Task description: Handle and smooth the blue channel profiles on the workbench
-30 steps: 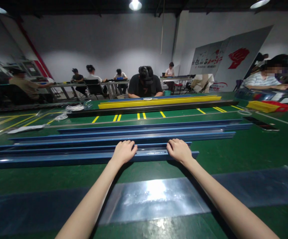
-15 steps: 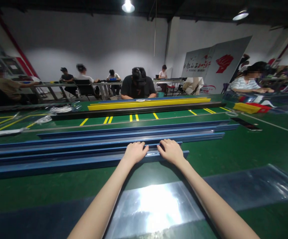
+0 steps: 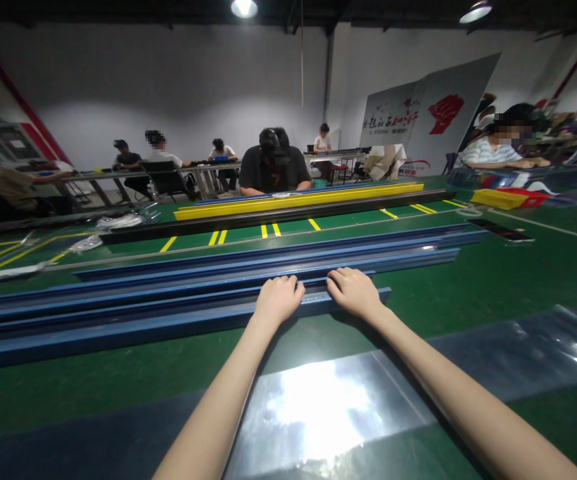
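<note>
Head view: both hands clamped on the nearest blue rail

The left hand (image 3: 278, 300) and right hand (image 3: 353, 292) sit side by side, fingers curled over the far edge of the nearest blue rail (image 3: 118, 328), palms down on its top. Both are closed on it, which looks like a hold suited to sliding or steadying so long a piece. The rail lies lengthwise across the green counter (image 3: 493, 293), running far out past the left hand and ending just beyond the right.

Directly behind the knuckles lie more blue rails (image 3: 268, 260), parallel and close together. Between the forearms, nearer the body, a clear plastic sheet (image 3: 318, 407) lies flat and catches the lamp glare. Well beyond the hands are a yellow rail (image 3: 298, 200) and a black rail (image 3: 278, 217), with a person in a dark shirt (image 3: 274, 170) bent over them.

Compared with a second ago, the hands have drawn closer together; whether the rail itself shifted is hard to tell, since the camera moved too.
</note>
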`<state>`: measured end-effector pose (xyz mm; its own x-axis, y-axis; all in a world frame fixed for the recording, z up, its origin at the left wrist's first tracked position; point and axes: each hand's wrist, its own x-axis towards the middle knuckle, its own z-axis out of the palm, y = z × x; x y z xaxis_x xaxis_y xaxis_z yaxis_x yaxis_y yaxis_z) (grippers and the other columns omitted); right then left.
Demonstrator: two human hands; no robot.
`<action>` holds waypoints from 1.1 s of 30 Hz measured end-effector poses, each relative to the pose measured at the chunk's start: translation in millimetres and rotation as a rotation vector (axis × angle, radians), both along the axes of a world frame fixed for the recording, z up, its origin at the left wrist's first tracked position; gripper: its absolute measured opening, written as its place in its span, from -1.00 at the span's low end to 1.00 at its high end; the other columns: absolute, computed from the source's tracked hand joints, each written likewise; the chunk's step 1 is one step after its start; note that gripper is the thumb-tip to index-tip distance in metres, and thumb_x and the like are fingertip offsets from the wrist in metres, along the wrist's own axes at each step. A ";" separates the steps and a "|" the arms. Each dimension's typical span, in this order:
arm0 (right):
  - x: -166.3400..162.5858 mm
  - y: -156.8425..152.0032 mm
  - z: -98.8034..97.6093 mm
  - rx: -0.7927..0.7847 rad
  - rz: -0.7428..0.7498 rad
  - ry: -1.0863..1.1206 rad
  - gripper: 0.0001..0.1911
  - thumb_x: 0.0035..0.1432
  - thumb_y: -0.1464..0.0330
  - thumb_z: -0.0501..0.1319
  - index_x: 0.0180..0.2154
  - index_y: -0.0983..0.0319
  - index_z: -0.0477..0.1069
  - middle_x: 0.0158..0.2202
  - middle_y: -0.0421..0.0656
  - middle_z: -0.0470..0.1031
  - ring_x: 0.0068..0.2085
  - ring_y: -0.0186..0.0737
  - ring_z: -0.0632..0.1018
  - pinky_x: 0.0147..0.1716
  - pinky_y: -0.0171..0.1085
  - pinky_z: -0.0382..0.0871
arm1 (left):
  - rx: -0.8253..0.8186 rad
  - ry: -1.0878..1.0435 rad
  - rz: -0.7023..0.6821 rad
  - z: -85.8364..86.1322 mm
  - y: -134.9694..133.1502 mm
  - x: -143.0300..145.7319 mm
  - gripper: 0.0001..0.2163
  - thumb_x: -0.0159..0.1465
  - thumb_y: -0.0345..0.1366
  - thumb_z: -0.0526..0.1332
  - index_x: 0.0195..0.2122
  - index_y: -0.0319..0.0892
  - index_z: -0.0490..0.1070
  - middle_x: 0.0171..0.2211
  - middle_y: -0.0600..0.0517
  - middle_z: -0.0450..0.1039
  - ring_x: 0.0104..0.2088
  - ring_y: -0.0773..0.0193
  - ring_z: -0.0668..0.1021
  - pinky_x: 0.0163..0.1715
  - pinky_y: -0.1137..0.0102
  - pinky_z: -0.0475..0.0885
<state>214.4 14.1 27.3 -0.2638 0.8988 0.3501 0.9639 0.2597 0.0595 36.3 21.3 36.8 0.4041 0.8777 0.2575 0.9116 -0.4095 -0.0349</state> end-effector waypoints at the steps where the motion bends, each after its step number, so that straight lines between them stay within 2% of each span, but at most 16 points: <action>1: 0.1 0.0 -0.1 -0.001 -0.001 -0.001 -0.66 0.21 0.29 -0.13 -0.33 0.24 0.39 -0.34 -0.11 0.48 -0.25 -0.25 0.42 -0.26 -0.30 0.10 | 0.000 -0.001 -0.004 0.0 0.1 -0.1 -0.67 0.29 -0.26 -0.15 -0.29 -0.21 0.39 -0.32 -0.06 0.50 -0.27 0.16 0.52 -0.29 0.34 0.35; 10: 3.3 -0.6 -2.9 0.003 0.044 -0.044 -0.62 0.24 0.28 -0.16 -0.24 0.26 0.39 -0.30 -0.09 0.47 -0.23 -0.24 0.42 -0.20 -0.30 0.13 | -0.009 0.001 0.002 2.1 -0.9 -0.2 -0.67 0.29 -0.28 -0.15 -0.27 -0.22 0.39 -0.31 -0.07 0.49 -0.27 0.17 0.53 -0.27 0.36 0.34; 17: 20.9 -2.2 -6.7 -0.016 0.176 -0.005 -0.55 0.25 0.24 -0.18 -0.01 0.28 0.30 -0.07 -0.03 0.41 -0.07 -0.20 0.39 -0.07 -0.23 0.17 | -0.029 -0.008 0.007 3.4 -2.3 -0.5 -0.66 0.30 -0.28 -0.16 -0.26 -0.22 0.40 -0.29 -0.08 0.49 -0.24 0.17 0.52 -0.24 0.36 0.34; 22: 30.1 -2.6 -8.9 -0.022 0.230 0.021 -0.50 0.25 0.19 -0.20 0.06 0.28 0.24 0.05 -0.05 0.33 0.04 -0.17 0.33 0.01 -0.18 0.16 | -0.033 -0.008 0.003 3.9 -2.3 -0.3 -0.66 0.30 -0.28 -0.16 -0.25 -0.22 0.40 -0.28 -0.09 0.49 -0.23 0.18 0.52 -0.23 0.35 0.34; 33: 22.2 -7.7 -11.4 0.069 0.151 0.009 -0.54 0.25 0.25 -0.18 0.02 0.29 0.29 -0.03 -0.06 0.40 -0.05 -0.20 0.38 -0.02 -0.22 0.15 | -0.013 0.007 -0.011 2.8 -1.3 -0.7 -0.66 0.30 -0.28 -0.17 -0.26 -0.23 0.40 -0.30 -0.08 0.49 -0.25 0.17 0.52 -0.26 0.36 0.34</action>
